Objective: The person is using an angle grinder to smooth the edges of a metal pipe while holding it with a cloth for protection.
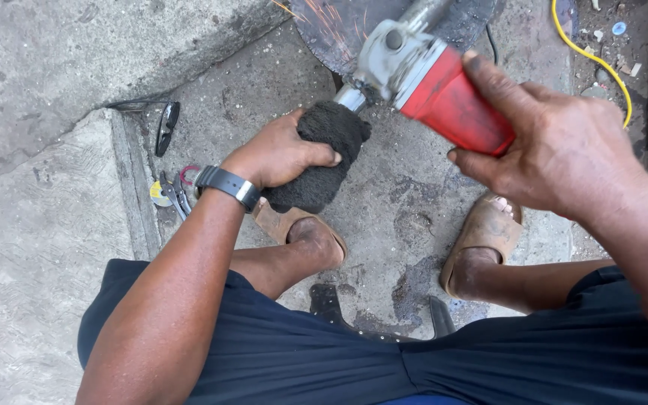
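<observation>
A red-bodied angle grinder is held across the upper middle of the frame, its grey gear head pointed toward a dark round metal plate at the top edge. Orange sparks are seen over the plate's upper left part, so the disc appears to be in contact there, though the disc itself is hidden behind the gear head.

The right hand is closed around the rear of the red body, thumb laid along the top, a grip that seems meant to steer the tool and bear its weight. The left hand is wrapped tightly around a dark fuzzy cloth, which covers what looks like the side handle just left of the gear head; the cloth is probably there as padding against vibration or heat. A dark watch is worn on that wrist.

The work is done low over the concrete floor, with sandalled feet planted apart in the lower middle, giving a braced stance. Dark glasses and pliers lie left of centre, well apart from the sparks. A yellow cable is seen running at the upper right.
</observation>
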